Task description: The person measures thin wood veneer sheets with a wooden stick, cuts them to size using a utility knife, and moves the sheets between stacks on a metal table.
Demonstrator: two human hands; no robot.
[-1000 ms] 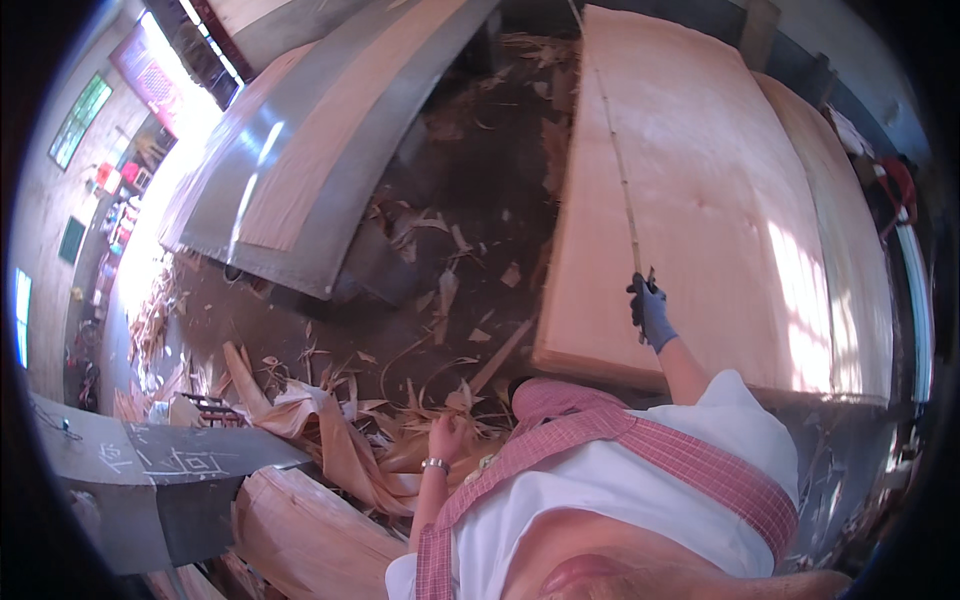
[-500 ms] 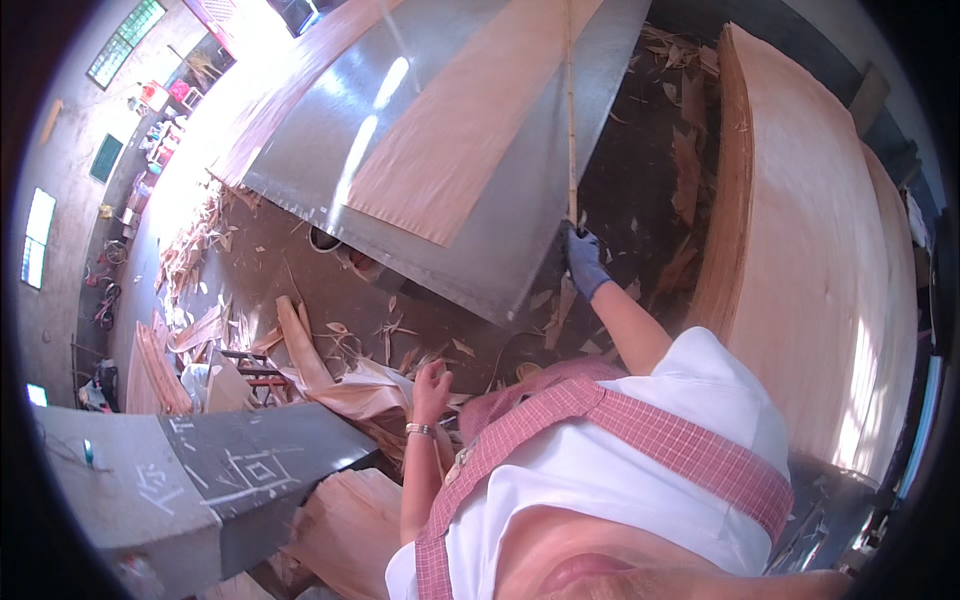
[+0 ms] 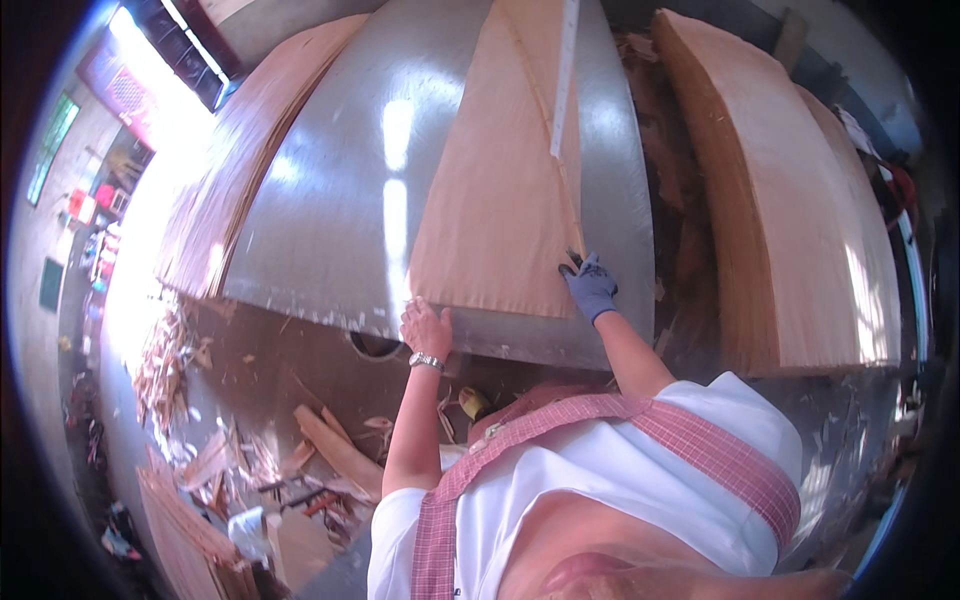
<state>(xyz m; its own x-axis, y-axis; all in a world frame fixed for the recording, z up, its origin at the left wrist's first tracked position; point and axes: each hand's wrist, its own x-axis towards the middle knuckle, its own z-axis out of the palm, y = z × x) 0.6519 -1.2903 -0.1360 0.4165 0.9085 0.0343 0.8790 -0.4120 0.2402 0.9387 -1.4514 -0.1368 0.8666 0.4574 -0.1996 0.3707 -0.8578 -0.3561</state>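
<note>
While curled wood scraps (image 3: 165,370) litter the floor off the near left corner of the metal table (image 3: 330,220), a stack of thin wood sheets (image 3: 255,130) runs along that table's left side. Under the table's near edge shows the dark mouth of a round container (image 3: 375,345). Next comes the person's left hand (image 3: 427,328), bare, with a watch (image 3: 426,360) at the wrist; it is open, fingers extended over the table's near edge, their tips at the near left corner of the veneer strip (image 3: 500,230). This pale strip lies flat on the table, right of its middle, lengthwise, its near end just inside the near edge. Over the strip's right part slant a thin stick (image 3: 568,200) and a long white strip (image 3: 565,80). The right hand (image 3: 591,284), in a blue-grey glove, is above the table's near right part, closed around the stick's near end. Beyond the table's right side stands another stack of sheets (image 3: 790,200).
</note>
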